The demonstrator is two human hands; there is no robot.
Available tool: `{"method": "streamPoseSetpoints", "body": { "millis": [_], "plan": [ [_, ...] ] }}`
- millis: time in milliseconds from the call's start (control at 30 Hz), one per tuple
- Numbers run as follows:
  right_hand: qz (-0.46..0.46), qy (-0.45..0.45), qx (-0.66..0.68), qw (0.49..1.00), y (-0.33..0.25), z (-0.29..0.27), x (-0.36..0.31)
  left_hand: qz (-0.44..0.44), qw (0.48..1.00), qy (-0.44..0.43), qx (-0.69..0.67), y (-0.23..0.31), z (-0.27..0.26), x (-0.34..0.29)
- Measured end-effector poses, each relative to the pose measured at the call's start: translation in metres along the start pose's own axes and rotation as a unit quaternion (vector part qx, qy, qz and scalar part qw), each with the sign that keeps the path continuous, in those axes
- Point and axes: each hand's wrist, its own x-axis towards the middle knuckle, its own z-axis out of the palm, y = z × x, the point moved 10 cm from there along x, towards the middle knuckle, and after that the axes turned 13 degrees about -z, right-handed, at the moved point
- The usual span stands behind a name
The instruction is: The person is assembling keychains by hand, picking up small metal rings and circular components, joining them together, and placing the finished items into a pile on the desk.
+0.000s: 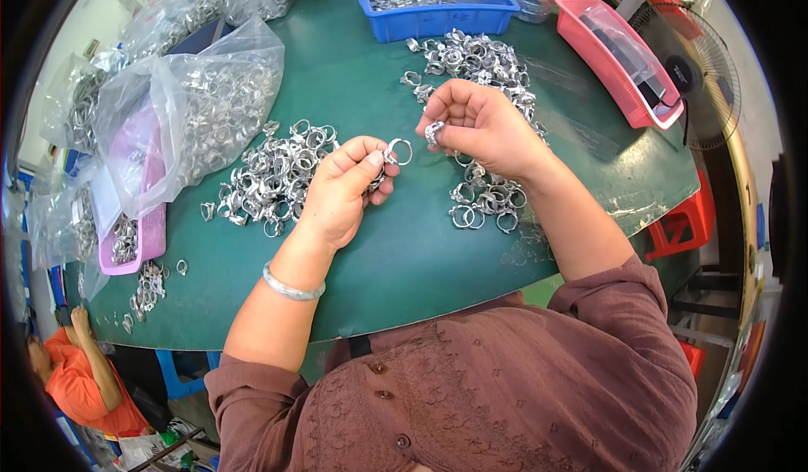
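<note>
My left hand (343, 188) is closed, pinching a silver metal ring (409, 154) between thumb and forefinger; more metal shows under its curled fingers. A little to the right, my right hand (478, 127) is also closed, with another silver ring (433, 133) at its thumb and fingertips. The two hands are apart, above the green table. Left of my left hand lies a heap of silver rings (273, 177). Another pile of rings (480, 60) stretches from behind my right hand down to below its wrist, partly hidden by that hand and forearm.
A blue tray (446, 26) with rings stands at the far side of the green table (370, 278). Clear bags of rings (223, 102) and a purple basket (151, 241) crowd the left. A pink basket (619, 68) and a fan (703, 68) are at right. Someone in orange (88, 384) sits lower left.
</note>
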Motion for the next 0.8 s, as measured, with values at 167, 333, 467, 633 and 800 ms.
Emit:
{"method": "streamPoseSetpoints", "body": {
  "millis": [167, 333, 467, 633, 800],
  "plan": [
    [-0.034, 0.006, 0.009, 0.999, -0.002, -0.001, 0.001, 0.002, 1.0, -0.024, 0.015, -0.001, 0.004, 0.0],
    [-0.057, 0.031, -0.054, 0.996, -0.004, -0.006, 0.0, -0.008, 0.999, -0.051, 0.015, -0.003, 0.01, -0.001],
    [-0.069, 0.055, -0.128, 0.988, -0.011, -0.007, -0.001, -0.009, 0.998, -0.066, 0.008, -0.003, 0.01, -0.003],
    [-0.111, 0.048, -0.045, 0.992, -0.011, -0.001, -0.001, -0.011, 0.995, -0.1, 0.0, -0.002, 0.016, -0.003],
    [-0.128, 0.031, -0.035, 0.991, -0.013, 0.004, -0.001, -0.006, 0.995, -0.103, -0.01, -0.001, 0.017, -0.004]
  ]
}}
